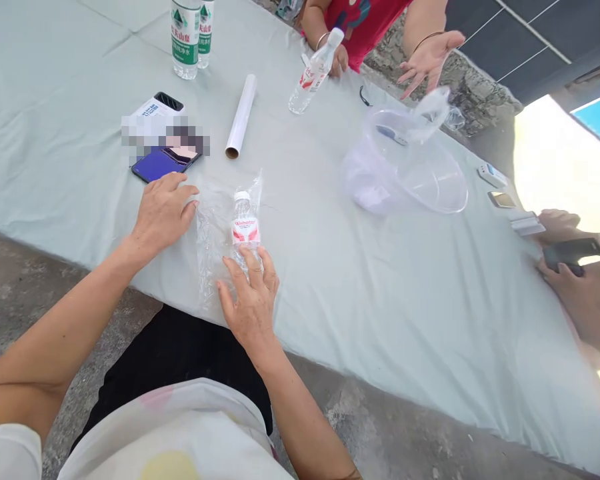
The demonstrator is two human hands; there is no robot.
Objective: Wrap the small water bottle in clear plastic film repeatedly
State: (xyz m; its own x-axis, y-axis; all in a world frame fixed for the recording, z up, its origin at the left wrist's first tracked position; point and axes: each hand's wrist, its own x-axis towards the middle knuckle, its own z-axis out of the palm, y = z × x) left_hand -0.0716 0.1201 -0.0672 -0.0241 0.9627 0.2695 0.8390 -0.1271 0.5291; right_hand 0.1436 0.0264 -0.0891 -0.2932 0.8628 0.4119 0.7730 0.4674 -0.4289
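One bottle (246,228), right hand (253,300) nearer

From left: left hand (163,208) palm-down by clear film (208,243), clasping nothing visible; the bottle, lying on the film, long axis pointing forward, cap (242,196) farthest; right hand, fingers loosely touching its lower end.

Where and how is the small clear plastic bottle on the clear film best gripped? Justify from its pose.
Probably grip the bottle by its labelled middle, from above, across its rounded sides: it lies cap away from the person, the right hand at its lower end.
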